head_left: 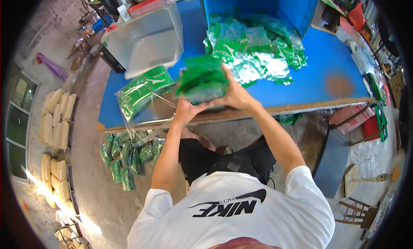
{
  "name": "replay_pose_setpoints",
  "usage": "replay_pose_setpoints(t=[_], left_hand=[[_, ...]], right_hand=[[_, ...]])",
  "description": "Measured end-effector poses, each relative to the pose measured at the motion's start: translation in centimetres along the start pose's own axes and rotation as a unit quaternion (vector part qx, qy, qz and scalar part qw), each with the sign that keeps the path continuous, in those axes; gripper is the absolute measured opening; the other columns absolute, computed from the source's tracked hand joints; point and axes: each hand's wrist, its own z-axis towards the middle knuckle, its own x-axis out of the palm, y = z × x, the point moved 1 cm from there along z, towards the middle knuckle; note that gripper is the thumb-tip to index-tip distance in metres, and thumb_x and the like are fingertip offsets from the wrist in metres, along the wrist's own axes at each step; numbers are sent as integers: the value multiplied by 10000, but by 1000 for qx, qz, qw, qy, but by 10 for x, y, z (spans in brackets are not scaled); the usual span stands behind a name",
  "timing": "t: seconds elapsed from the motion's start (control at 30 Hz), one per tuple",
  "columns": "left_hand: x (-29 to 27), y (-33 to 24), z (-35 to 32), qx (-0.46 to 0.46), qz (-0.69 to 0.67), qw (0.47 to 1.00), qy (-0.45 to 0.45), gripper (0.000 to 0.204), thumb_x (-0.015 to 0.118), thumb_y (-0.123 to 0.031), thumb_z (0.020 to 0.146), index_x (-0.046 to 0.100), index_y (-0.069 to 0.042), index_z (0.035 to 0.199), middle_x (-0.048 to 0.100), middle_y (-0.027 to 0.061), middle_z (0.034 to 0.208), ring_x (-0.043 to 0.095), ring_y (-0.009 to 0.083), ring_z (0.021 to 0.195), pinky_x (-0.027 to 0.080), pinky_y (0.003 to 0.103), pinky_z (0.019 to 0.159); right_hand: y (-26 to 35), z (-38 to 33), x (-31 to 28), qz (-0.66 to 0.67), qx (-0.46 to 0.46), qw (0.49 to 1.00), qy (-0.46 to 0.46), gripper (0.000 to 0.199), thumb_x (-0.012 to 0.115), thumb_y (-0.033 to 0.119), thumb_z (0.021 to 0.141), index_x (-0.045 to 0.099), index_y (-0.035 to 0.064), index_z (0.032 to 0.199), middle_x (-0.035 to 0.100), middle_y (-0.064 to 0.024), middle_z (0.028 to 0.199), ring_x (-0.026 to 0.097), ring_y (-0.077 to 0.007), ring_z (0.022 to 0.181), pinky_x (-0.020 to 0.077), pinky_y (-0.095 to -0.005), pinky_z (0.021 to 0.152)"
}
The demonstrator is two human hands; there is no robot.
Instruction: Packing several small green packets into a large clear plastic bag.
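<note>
Between my two hands is a stack of green plastic packets, blurred by motion, held above the table's near edge. My left hand grips its near left corner. My right hand is wrapped round its right side, and its thumb reaches toward the left hand along the bottom. Left of the stack, a clear plastic bag with green packets inside lies at the edge of the blue table. Loose green and silvery packets spill in a heap from a blue bin lying on its side beyond my right hand.
A translucent plastic box stands at the table's far left. Several filled green bundles lie on the floor at left. Stacked tan sacks line the left wall. At right are a dark bench and a wooden stool.
</note>
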Motion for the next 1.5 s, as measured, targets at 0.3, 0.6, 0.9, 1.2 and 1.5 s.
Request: replay_pose_setpoints(t=[0.3,0.6,0.9,1.2,1.5], left_hand=[[8,22,2,-85,-186,978,41,1201,883,-48,689,75,-90,1577,412,121,1463,439,239,1348,380,387,1117],[16,3,11,-7,-200,980,20,1285,878,11,684,-3,-137,1607,405,114,1497,442,229,1355,382,379,1124],[13,-1,3,-97,-257,961,-23,1110,826,-100,784,90,-139,1614,401,125,1499,427,255,1361,345,374,1140],[-2,-28,37,-144,-157,968,-132,716,644,16,834,379,-15,1499,415,192,1497,386,297,1410,399,371,1090],[-6,46,35,-208,-419,882,-59,731,593,-584,937,470,-80,1452,572,85,1370,550,219,1221,420,380,1067]], right_hand=[[-20,-10,23,19,15,999,-26,1162,896,214,664,163,46,1550,424,-252,1468,447,-381,1362,379,-434,1123],[-18,1,13,-41,67,997,23,1139,907,235,651,196,34,1518,519,-239,1376,529,-380,1282,437,-439,1066],[-24,-13,28,-28,67,997,-9,1057,893,261,684,232,71,1487,551,-273,1321,549,-462,1213,472,-474,1002],[-25,-12,30,-30,35,998,-31,1054,893,259,684,237,67,1486,547,-277,1329,539,-456,1233,470,-472,1006],[-18,-7,26,-30,60,998,4,1140,925,313,641,235,38,1505,491,-244,1405,500,-386,1309,425,-441,1068]])
